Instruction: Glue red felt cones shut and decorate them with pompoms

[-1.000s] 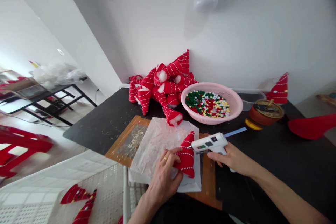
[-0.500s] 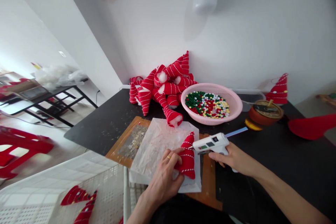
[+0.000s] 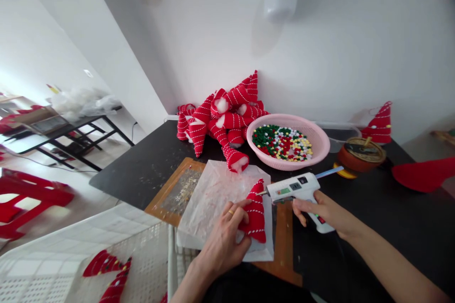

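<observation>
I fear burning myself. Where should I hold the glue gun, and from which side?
Take the glue gun by its handle, from the right, as the right hand does: the handle slants down and right, while the nozzle points left at the red cone.

Soft red felt cone [image 3: 255, 213], matt and fuzzy, banded with white cord. The glue gun [image 3: 295, 188] is smooth white plastic with a slight sheen. Under them lies a crinkled, translucent paper sheet [image 3: 213, 199] on a brown wooden board [image 3: 170, 194]. The tabletop [image 3: 373, 218] looks matt black and speckled. The pink basket [image 3: 316, 151] is glossy perforated plastic, filled with fluffy pom-poms [image 3: 282, 142].
</observation>
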`<state>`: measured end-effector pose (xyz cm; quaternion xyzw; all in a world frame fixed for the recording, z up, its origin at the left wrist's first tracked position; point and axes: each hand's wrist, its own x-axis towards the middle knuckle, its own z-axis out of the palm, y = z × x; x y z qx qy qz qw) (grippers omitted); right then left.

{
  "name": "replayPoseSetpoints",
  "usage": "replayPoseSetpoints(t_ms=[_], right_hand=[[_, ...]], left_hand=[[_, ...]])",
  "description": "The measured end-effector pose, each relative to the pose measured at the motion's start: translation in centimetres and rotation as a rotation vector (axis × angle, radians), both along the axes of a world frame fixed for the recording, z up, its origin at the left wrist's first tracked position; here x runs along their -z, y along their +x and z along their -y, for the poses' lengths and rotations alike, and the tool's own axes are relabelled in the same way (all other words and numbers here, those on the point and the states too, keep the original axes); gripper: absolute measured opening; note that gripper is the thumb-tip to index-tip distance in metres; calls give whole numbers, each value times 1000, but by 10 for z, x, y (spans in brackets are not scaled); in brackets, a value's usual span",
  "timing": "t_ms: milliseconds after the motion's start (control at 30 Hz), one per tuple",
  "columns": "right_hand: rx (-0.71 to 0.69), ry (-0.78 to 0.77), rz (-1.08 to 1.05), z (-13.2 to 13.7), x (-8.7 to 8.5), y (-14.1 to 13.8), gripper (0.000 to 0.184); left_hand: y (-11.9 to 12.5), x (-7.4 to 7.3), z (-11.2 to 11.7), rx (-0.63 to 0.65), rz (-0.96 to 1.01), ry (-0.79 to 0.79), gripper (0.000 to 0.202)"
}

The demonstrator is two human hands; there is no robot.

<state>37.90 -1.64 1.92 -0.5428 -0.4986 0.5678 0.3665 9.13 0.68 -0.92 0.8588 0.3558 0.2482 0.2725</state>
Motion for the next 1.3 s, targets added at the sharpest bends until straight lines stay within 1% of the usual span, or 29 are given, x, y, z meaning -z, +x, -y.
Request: replayPoseSetpoints(t_ms=[100,200,333,433,533,600,700,833,1000,1200,1300], right_hand=[[28,33,43,-3,-1,-1,46],[20,64,122,-5,1,-3,45],[-4,126,188,-6,10,-5,38],[-11,142,247,-4,19,-4,33],[-20,149,285,-4,25,-3,33],[-24,158,308,-4,27,-3,33],[-29,192,334,-3,23,-4,33],[-47,260,329,-3,15,-5,42],[-81,243,362,-1,13,-2,39],[-111,225,325,0,8,1,48],[-102,241,326,1,6,4,44]], left_hand=[[0,0,0,-1,2,0,34],[1,0,0,5,-5,-6,35],[1,0,0,5,-18,-3,34],[1,0,0,2,-17,2,34],[1,0,0,-2,-9,6,34],[1,0,0,-3,-9,10,34],[1,1,0,1,-22,8,34],[1,0,-1,9,-14,12,34],[2,-4,-1,23,-1,6,34],[3,-3,-1,0,-4,9,35],[3,-3,-1,-4,15,12,34]])
